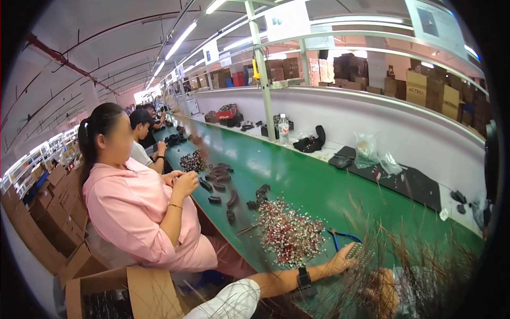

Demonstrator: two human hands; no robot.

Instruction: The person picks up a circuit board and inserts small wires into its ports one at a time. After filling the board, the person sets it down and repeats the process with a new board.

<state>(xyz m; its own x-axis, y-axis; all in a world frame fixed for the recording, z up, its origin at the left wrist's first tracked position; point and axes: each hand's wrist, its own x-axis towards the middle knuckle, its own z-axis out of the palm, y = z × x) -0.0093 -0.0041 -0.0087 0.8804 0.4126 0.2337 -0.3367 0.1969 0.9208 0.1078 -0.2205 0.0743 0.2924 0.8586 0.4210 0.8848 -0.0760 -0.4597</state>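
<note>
My left hand (342,259), with a black band (304,279) on its wrist, reaches over the green table beside blue-handled pliers (345,237). Its fingers are bent around something at their tips that strands of hair partly cover, and I cannot make it out. My right hand (383,292) is at the lower right, mostly behind the same dark strands, so its fingers do not show clearly. A clear plastic bag (411,290) lies next to it. To the left of my left hand spreads a heap of small red and white parts (291,234).
A co-worker in pink (138,207) sits at my left, hands together; other people sit farther along. Curved dark parts (219,178) lie on the green table (313,186). A black mat (404,183), plastic bags (366,151) and a bottle (283,129) line the far side. An open carton (146,290) stands lower left.
</note>
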